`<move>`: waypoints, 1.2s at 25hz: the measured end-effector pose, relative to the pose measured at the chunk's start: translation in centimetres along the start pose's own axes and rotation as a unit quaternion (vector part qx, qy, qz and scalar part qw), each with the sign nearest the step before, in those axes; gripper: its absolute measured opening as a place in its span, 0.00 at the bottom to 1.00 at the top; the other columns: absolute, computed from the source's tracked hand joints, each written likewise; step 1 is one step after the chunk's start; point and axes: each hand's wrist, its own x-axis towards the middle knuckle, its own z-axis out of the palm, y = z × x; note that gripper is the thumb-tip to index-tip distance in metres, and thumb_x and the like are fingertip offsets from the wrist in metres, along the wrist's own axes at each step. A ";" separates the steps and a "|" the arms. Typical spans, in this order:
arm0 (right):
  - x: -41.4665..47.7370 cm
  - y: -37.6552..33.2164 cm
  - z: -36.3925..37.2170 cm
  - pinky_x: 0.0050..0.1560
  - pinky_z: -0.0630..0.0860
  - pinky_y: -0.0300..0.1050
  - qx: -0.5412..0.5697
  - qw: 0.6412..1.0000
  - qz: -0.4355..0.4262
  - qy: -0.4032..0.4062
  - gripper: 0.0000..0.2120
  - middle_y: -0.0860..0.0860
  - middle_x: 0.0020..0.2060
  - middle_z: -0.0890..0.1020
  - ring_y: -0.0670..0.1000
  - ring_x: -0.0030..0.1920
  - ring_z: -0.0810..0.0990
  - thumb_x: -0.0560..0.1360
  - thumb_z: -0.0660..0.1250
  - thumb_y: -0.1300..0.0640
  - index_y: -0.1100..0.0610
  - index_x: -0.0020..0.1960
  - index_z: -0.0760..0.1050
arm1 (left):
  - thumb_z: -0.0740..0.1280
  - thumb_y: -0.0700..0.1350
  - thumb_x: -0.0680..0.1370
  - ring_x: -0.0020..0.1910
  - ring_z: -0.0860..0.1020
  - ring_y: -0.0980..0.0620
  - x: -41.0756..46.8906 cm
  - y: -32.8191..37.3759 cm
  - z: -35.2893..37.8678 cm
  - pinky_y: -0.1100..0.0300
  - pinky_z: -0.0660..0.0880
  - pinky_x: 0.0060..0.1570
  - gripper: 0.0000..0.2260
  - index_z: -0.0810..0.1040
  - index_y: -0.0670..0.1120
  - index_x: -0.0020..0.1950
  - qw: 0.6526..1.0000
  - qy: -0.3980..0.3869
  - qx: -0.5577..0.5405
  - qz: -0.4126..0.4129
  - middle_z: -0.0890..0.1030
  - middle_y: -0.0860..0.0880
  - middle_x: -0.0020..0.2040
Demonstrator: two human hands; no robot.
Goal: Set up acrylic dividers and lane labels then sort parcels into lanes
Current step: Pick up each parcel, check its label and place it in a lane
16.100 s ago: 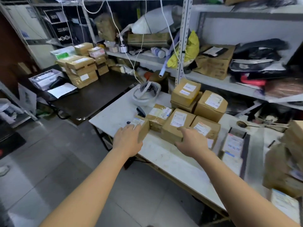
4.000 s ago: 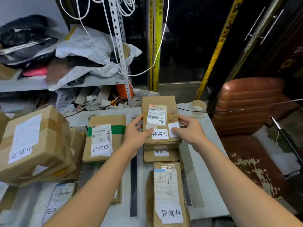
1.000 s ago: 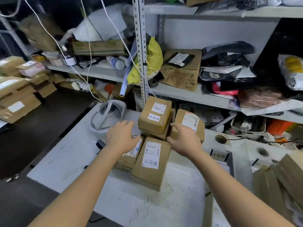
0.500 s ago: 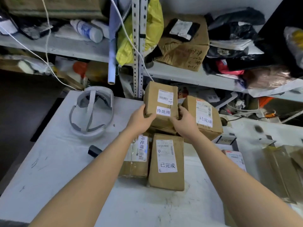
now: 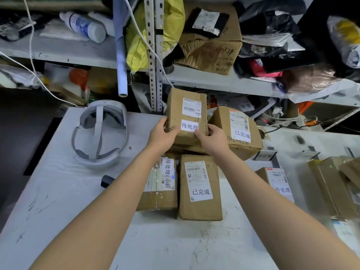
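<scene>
Grips the held parcel (image 5: 187, 115) at its near end: left fingers (image 5: 166, 122) curled round the left edge with the thumb laid on top, right fingers (image 5: 212, 128) wrapped round the right corner, thumb pressed just beside the white 待处理 sticker (image 5: 189, 126). Holds it between left hand (image 5: 161, 136) and right hand (image 5: 213, 141), far end tilted upward, over a flatter brown box (image 5: 185, 148) directly beneath; cannot tell whether touching. Just right of the held parcel, a 已完成 parcel (image 5: 237, 133), lying askew. Nearer than the held parcel, two boxes side by side and touching: a 待处理 parcel (image 5: 161, 184) on the left, a long 已完成 parcel (image 5: 200, 188) on the right. Farther right of the held parcel, a small lane label stand (image 5: 265, 155), and near that another 待处理 box (image 5: 276, 180). Well left of the held parcel, a white head strap (image 5: 99, 133) lying on the pale table (image 5: 58, 201). Behind the held parcel, a perforated shelf post (image 5: 154, 55), upright.
</scene>
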 end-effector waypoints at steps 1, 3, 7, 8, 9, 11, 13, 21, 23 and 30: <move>-0.3 -0.1 0.0 0.61 0.80 0.51 0.007 1.000 0.000 0.006 0.20 0.43 0.57 0.83 0.48 0.57 0.81 0.79 0.71 0.48 0.51 0.69 0.77 | 0.68 0.52 0.81 0.54 0.76 0.59 -0.3 0.0 -0.1 0.60 0.73 0.56 0.22 0.71 0.53 0.74 1.000 0.001 -0.005 0.007 0.78 0.60 0.57; -1.0 -0.3 -0.2 0.59 0.79 0.48 0.020 1.000 -0.002 0.019 0.21 0.42 0.54 0.82 0.47 0.57 0.81 0.78 0.72 0.49 0.51 0.69 0.76 | 0.68 0.53 0.81 0.58 0.77 0.58 -1.1 0.1 -0.3 0.57 0.75 0.61 0.25 0.68 0.54 0.77 1.000 0.010 -0.008 0.021 0.79 0.59 0.62; -2.9 -0.3 -0.9 0.62 0.80 0.51 0.045 0.998 -0.030 0.025 0.22 0.43 0.57 0.83 0.46 0.59 0.81 0.76 0.74 0.49 0.51 0.69 0.76 | 0.67 0.53 0.81 0.61 0.76 0.57 -3.3 0.7 -0.5 0.58 0.74 0.61 0.26 0.67 0.55 0.78 0.998 0.032 -0.012 0.046 0.78 0.58 0.64; -3.5 -0.2 -1.2 0.63 0.79 0.52 0.047 0.998 -0.034 0.023 0.23 0.44 0.59 0.83 0.46 0.60 0.80 0.76 0.74 0.48 0.51 0.69 0.76 | 0.68 0.53 0.81 0.60 0.76 0.57 -4.0 0.9 -0.6 0.59 0.74 0.60 0.25 0.67 0.55 0.78 0.998 0.036 -0.013 0.051 0.78 0.58 0.63; -4.2 -0.1 -1.7 0.63 0.79 0.52 0.051 0.998 -0.035 0.021 0.23 0.45 0.60 0.83 0.46 0.61 0.80 0.76 0.74 0.48 0.51 0.69 0.76 | 0.68 0.53 0.81 0.60 0.76 0.57 -4.8 1.0 -0.6 0.58 0.74 0.60 0.25 0.67 0.55 0.77 0.998 0.040 -0.015 0.056 0.78 0.58 0.63; -5.6 0.1 -2.7 0.63 0.79 0.50 0.068 0.997 -0.043 0.015 0.24 0.45 0.61 0.83 0.45 0.61 0.80 0.76 0.74 0.48 0.52 0.69 0.76 | 0.68 0.54 0.80 0.62 0.75 0.57 -6.3 1.2 -0.5 0.54 0.75 0.64 0.26 0.67 0.55 0.78 0.997 0.046 -0.017 0.065 0.78 0.56 0.67; -7.4 0.3 -4.2 0.60 0.77 0.44 0.088 0.995 -0.054 0.011 0.24 0.44 0.60 0.82 0.43 0.58 0.79 0.76 0.75 0.49 0.53 0.70 0.77 | 0.69 0.54 0.80 0.62 0.76 0.56 -8.4 1.7 0.0 0.53 0.75 0.65 0.26 0.68 0.55 0.77 0.996 0.054 -0.015 0.076 0.78 0.56 0.67; -13.5 3.2 -10.0 0.60 0.81 0.49 0.142 0.986 -0.084 0.003 0.22 0.44 0.58 0.84 0.45 0.56 0.82 0.73 0.76 0.47 0.50 0.66 0.81 | 0.68 0.51 0.79 0.61 0.77 0.54 -18.0 4.5 3.6 0.48 0.76 0.64 0.21 0.73 0.56 0.73 0.984 0.134 -0.028 0.116 0.79 0.57 0.61; -15.0 4.3 -11.6 0.61 0.81 0.49 0.145 0.985 -0.094 0.002 0.22 0.44 0.56 0.85 0.45 0.56 0.82 0.72 0.76 0.47 0.50 0.64 0.82 | 0.68 0.50 0.79 0.62 0.77 0.54 -20.5 5.0 5.2 0.48 0.76 0.64 0.21 0.74 0.55 0.72 0.981 0.148 -0.039 0.119 0.79 0.57 0.60; -19.2 8.2 -17.8 0.48 0.77 0.35 0.169 0.982 -0.087 -0.004 0.18 0.45 0.54 0.85 0.42 0.52 0.81 0.75 0.75 0.51 0.52 0.64 0.82 | 0.68 0.49 0.78 0.59 0.79 0.54 -26.8 6.0 10.6 0.53 0.77 0.60 0.15 0.78 0.53 0.65 0.977 0.156 -0.065 0.129 0.82 0.58 0.56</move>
